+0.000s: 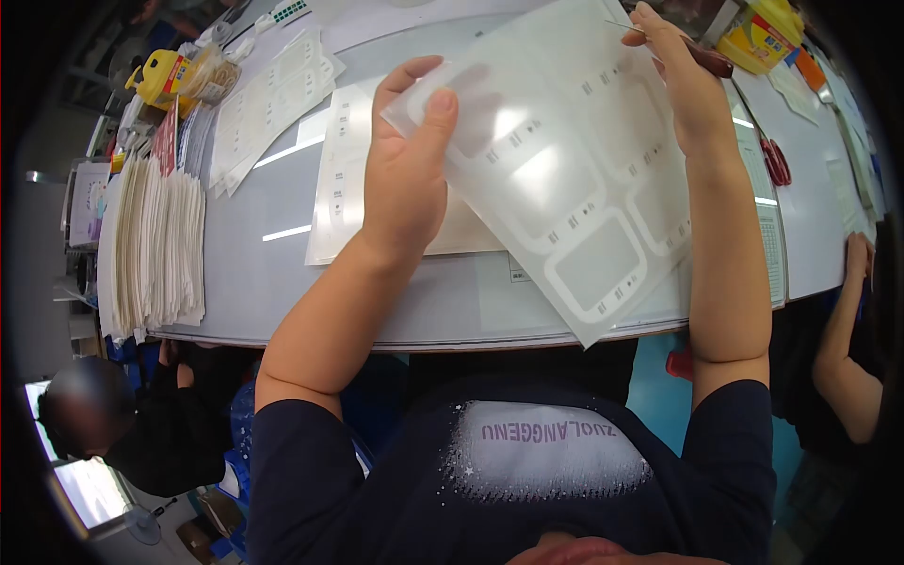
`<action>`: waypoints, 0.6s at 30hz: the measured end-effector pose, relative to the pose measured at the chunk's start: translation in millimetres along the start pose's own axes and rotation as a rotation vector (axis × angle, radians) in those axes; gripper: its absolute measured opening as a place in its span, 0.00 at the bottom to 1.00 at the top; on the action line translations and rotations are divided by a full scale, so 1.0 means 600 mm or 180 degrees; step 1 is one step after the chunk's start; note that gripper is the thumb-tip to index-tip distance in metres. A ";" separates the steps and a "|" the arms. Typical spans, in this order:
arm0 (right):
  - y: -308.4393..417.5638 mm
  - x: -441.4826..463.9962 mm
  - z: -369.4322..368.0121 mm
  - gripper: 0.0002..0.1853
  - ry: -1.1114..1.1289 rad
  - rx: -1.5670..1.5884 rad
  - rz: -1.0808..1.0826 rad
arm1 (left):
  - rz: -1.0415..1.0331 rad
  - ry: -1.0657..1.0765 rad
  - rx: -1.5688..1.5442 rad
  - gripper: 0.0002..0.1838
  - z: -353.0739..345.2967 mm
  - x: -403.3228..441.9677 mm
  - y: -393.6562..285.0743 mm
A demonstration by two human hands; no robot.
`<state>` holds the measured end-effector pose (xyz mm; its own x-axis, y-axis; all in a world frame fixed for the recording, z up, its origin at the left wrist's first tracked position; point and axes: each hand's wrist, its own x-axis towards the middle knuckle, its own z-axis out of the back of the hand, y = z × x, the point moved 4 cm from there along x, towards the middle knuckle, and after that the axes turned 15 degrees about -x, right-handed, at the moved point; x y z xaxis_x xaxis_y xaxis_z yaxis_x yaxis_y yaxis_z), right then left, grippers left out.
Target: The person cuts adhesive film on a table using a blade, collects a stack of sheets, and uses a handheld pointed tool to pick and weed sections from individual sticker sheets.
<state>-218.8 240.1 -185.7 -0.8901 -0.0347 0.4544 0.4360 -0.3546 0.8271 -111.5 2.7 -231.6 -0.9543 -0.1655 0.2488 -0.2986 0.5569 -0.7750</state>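
Note:
My left hand (pixel 414 151) pinches one corner of a translucent plastic sheet (pixel 556 179), thumb in front and fingers behind it. White rounded frames and small dark printed marks cover the sheet, which is tilted above the table. My right hand (pixel 673 89) is at the sheet's far right edge, closed around a thin pointed tool with a dark red handle (pixel 711 61). The tool's slim metal end points left past my fingers. Whether my right fingers also touch the sheet, I cannot tell. More printed sheets (pixel 330 221) lie on the table beneath my left forearm.
A tall stack of papers (pixel 155 245) stands at the table's left edge. Behind it are a yellow container (pixel 162 77) and loose printed sheets (pixel 273 104). Red-handled scissors (pixel 776 162) and another yellow container (pixel 761 36) are on the right. People sit at both sides.

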 end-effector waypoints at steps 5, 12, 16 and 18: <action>-0.033 0.008 0.014 0.22 0.0025 -0.0357 -0.0499 | 0.0714 0.0872 -0.0682 0.43 -0.035 -0.020 0.007; -0.010 -0.023 -0.081 0.18 0.1263 0.0296 0.0074 | 0.1750 0.1295 -0.0049 0.48 0.041 0.027 -0.021; 0.023 -0.057 -0.101 0.14 0.1209 -0.0151 0.0711 | 0.2222 0.0779 0.1868 0.23 0.054 0.010 -0.015; 0.033 -0.052 -0.081 0.13 0.1126 -0.0314 0.0955 | 0.1950 0.0771 0.1904 0.21 0.039 0.010 -0.017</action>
<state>-188.8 188.8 -199.5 -0.7246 -0.4592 0.5138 0.6815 -0.3667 0.6333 -114.3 -22.8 -236.0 -0.9401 0.2364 -0.2457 0.2436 -0.0385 -0.9691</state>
